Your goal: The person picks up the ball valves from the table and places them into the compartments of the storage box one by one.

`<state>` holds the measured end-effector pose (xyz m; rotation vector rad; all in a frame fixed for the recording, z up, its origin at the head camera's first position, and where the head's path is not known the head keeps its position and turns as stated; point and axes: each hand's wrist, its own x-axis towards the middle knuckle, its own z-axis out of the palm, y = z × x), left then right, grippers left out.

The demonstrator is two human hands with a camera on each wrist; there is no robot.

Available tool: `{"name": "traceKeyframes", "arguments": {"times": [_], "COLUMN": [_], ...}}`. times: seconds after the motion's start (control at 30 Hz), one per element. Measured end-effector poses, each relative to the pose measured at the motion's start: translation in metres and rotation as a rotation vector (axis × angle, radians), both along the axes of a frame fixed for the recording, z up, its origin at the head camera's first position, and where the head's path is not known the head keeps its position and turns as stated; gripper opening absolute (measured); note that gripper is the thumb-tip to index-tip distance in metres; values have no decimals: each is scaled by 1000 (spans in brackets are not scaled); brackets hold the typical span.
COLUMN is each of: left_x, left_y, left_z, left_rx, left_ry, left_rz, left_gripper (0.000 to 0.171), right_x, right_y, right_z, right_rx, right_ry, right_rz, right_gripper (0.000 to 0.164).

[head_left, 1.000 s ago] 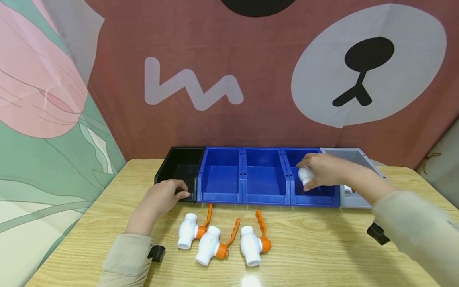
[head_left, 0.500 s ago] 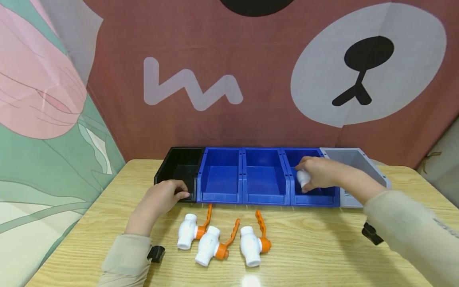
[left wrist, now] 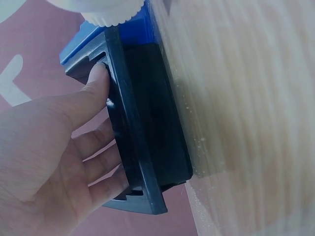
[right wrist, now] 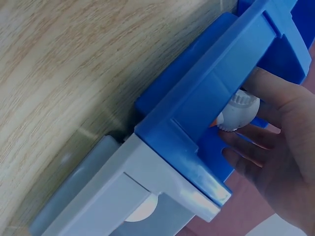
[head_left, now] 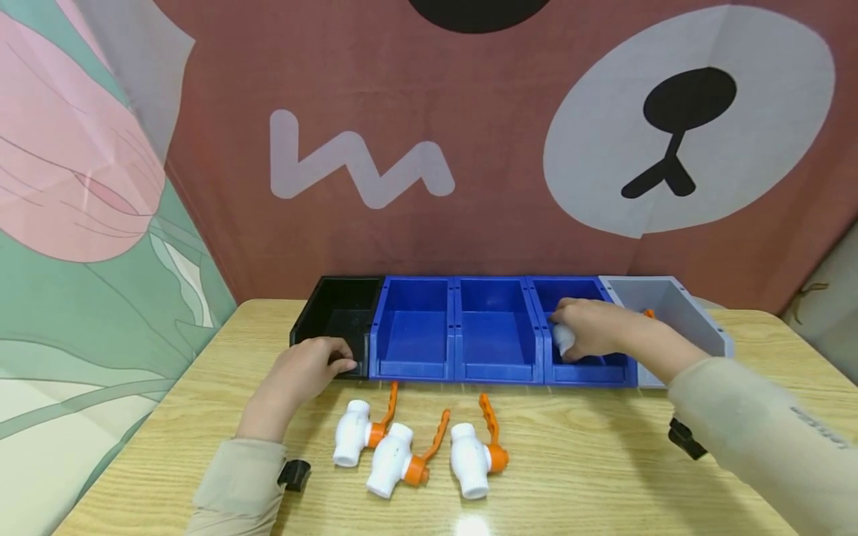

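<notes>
My right hand reaches into the rightmost blue bin and holds a white ball valve. In the right wrist view, fingers and thumb close around the valve's white body; a bit of orange shows beside it, the rest is hidden by the bin wall. My left hand rests at the front of the black bin, its loosely bent fingers inside the rim and holding nothing. Three white ball valves with orange handles lie on the table: left, middle and right.
Two more blue bins, one on the left and one in the middle, stand between the black bin and the right blue one. A grey bin ends the row, with an orange handle showing inside. The wooden table extends in front.
My right hand has lowered slightly into the right blue bin with the valve, its forearm shifting left. The left hand and the three valves on the table have stayed put.
</notes>
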<state>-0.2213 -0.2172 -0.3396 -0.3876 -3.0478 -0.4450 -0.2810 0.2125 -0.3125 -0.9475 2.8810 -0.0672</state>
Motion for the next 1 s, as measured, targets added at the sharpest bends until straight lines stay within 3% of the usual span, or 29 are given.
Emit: {"name": "traceKeyframes", "arguments": {"times": [0.23,1.0], "left_x": [0,1], "left_y": [-1,0], "left_z": [0,0], "left_rx": [-7,-7], "left_ry": [6,2], "left_rz": [1,-4], "left_gripper": [11,10], "right_x": [-1,1], "right_y": [-3,-10], "right_z": [-2,-13], "right_rx": [10,39], "right_ry": [56,78], "right_rz": [41,10], "right_gripper": [50,19]}}
